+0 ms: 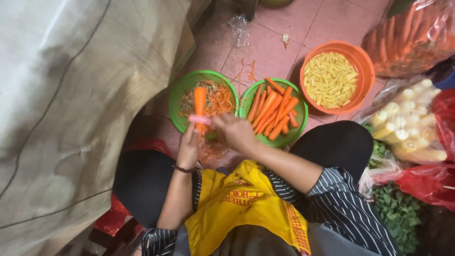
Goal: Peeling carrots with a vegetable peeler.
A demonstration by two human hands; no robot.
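Grey cloth (71,109) is taking up the whole left side of the scene, hanging down beside the seated person. Just right of it, a carrot (200,102) is being gripped at its near end by the left hand (188,149), whose fingers are closed around it, and it is being held upright over a green bowl (182,90) on the floor. Orange peelings (220,99) are being collected in that bowl. A pink peeler (201,120) is being pressed across the carrot by the right hand (237,132), which is closed on the peeler's handle, just right of the left hand. A dark bead bracelet (182,169) is being worn on the left wrist. A second green bowl (298,111), touching the first on its right, is being filled with peeled carrots (275,111). Farther right and a little farther away, pale yellow cut pieces (330,79) are being kept in an orange bowl (365,66). At the far right corner, more carrots are being stored in a clear bag (412,40), and nearer, pale corn cobs (407,125) are being held in another bag beside red bags (429,182) and leafy greens (398,208). A yellow apron (246,204) is being worn over a striped shirt (341,204) at the near edge.
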